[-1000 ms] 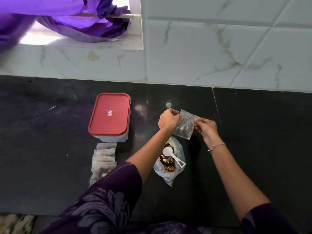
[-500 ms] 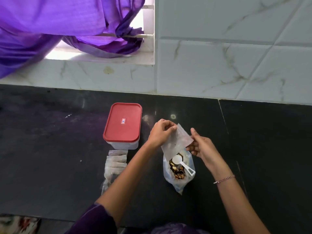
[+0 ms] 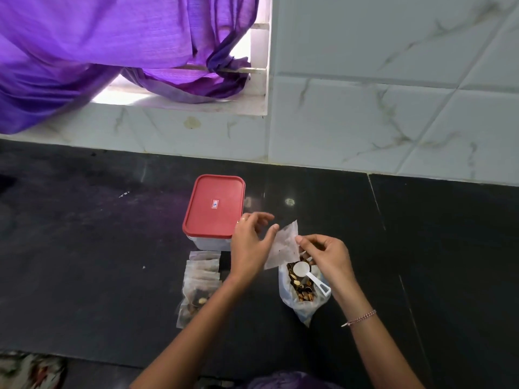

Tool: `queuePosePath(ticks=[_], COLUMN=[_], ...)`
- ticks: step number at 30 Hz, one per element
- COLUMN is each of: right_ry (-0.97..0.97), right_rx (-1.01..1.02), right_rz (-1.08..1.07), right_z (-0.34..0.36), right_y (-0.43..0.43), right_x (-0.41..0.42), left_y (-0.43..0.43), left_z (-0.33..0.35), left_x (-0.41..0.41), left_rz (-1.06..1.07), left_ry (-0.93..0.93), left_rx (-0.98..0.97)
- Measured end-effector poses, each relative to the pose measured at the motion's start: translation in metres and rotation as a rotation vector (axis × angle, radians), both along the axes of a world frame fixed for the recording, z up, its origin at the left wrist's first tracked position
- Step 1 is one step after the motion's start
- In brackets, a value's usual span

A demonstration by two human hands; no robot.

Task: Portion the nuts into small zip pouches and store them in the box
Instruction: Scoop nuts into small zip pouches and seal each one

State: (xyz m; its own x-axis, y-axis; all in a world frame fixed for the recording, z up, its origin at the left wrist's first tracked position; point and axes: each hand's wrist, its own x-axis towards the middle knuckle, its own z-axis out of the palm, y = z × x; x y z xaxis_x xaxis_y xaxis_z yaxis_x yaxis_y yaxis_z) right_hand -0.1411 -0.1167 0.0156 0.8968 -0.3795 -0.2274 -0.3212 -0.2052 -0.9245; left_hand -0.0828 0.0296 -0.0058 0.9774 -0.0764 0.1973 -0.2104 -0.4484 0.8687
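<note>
Black countertop [image 3: 84, 262] stretches wide to frame left and right, ending at a tiled wall [image 3: 393, 122]. At center, the right hand [image 3: 328, 256] pinches an empty zip pouch [image 3: 283, 245]; the left hand [image 3: 251, 244], fingers loosely spread, touches its edge. Just below, the nut bag [image 3: 302, 301] holds a white scoop [image 3: 306, 272]. Left lie the filled pouches [image 3: 200, 279] and, above them, the box [image 3: 214, 206], its red lid on.

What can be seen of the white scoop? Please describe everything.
The scoop is small, white, seemingly plastic: a round bowl and a flat handle with a hole at its end. It lies on the nuts inside the open bag, handle pointing right and toward the person. The right hand, pinching a pouch, is close beside it.
</note>
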Motion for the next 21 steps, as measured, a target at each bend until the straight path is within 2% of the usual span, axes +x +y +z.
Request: queuePosePath(ticks=[2,5,9,12,15,18,21], right_ry=[-0.030,-0.027,-0.013,0.002,-0.080,-0.198,-0.194], right_rx=[-0.073,0.004,0.129,0.061,-0.254,-0.547,-0.521], right_rz=[-0.008,-0.013,-0.038,-0.020,-0.059,-0.064,-0.024], right_z=[-0.002,-0.007,-0.010,-0.012,-0.011,-0.006,-0.004], right_y=[0.004,0.009,0.011,0.013,0.009,0.006,0.012], right_x=[-0.002,-0.003,-0.003,-0.003,-0.006,-0.009,-0.010], left_y=[-0.002,-0.007,-0.007,-0.007,-0.004,0.001,-0.003], left_z=[-0.002,-0.003,0.002,0.000,-0.005,-0.005,-0.002], left_x=[-0.014,-0.023,-0.025,-0.025,-0.021,-0.020,-0.024], left_rz=[-0.056,-0.094,-0.147,-0.143,-0.037,0.017,0.001], left_ry=[0.125,0.404,0.519,0.499,0.372,0.147,0.030], left_rx=[-0.106,-0.297,-0.443,-0.397,-0.266,0.009,0.074])
